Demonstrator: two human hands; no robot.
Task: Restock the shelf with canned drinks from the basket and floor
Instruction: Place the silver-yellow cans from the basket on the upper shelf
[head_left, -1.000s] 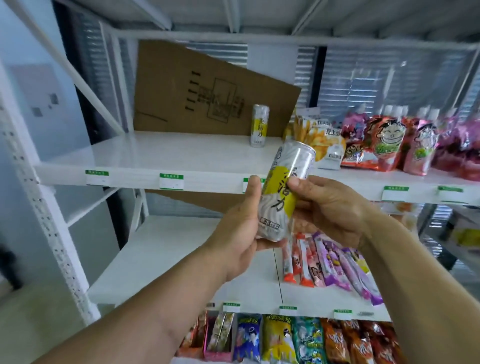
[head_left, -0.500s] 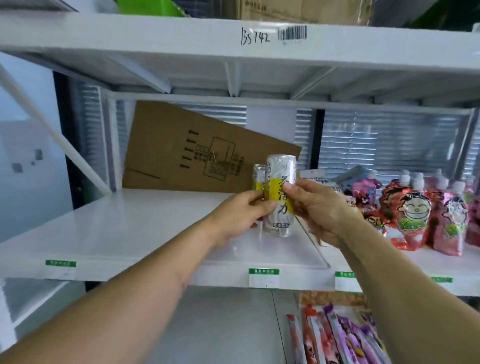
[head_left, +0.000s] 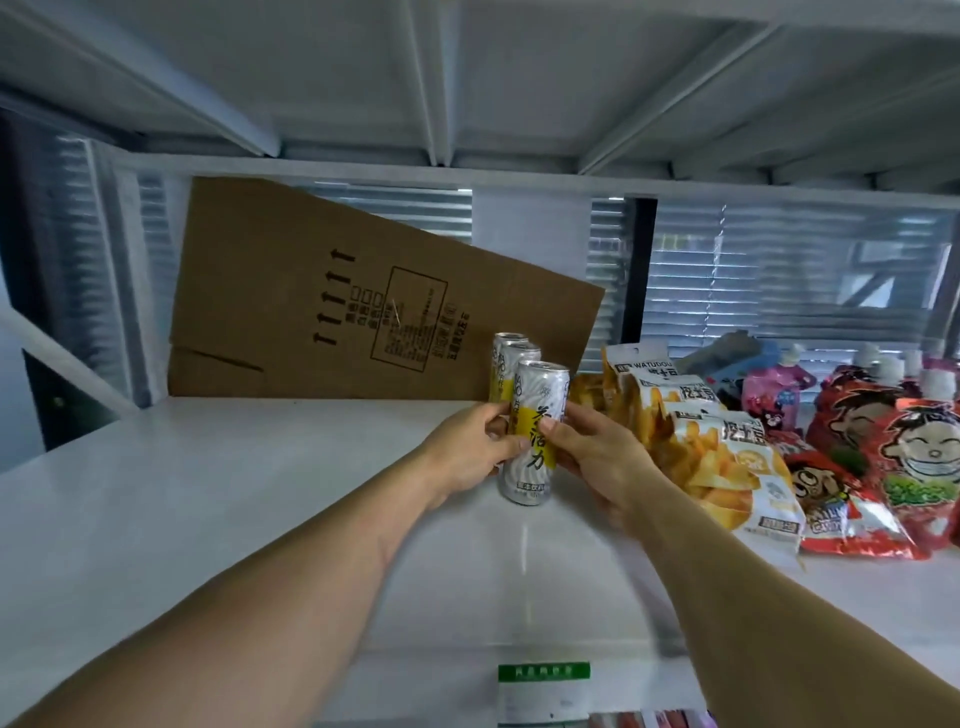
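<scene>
on the shelf: a slim silver-and-yellow drink can (head_left: 532, 434) is held upright on the white metal shelf board (head_left: 218, 488), mid-depth, toward its right half.
grip: the can is clasped from both sides by the left hand (head_left: 470, 454) and right hand (head_left: 597, 457); neither is released.
reason: two hands are judged to be used so the can is seated straight in line.
row: a second matching can (head_left: 506, 364) is stood just behind, before the tilted brown cardboard sheet (head_left: 353, 296) at the back edge.
neighbours: white-and-orange snack bags (head_left: 727, 462) are lined up just beside, to the right.
basket: not seen.
</scene>
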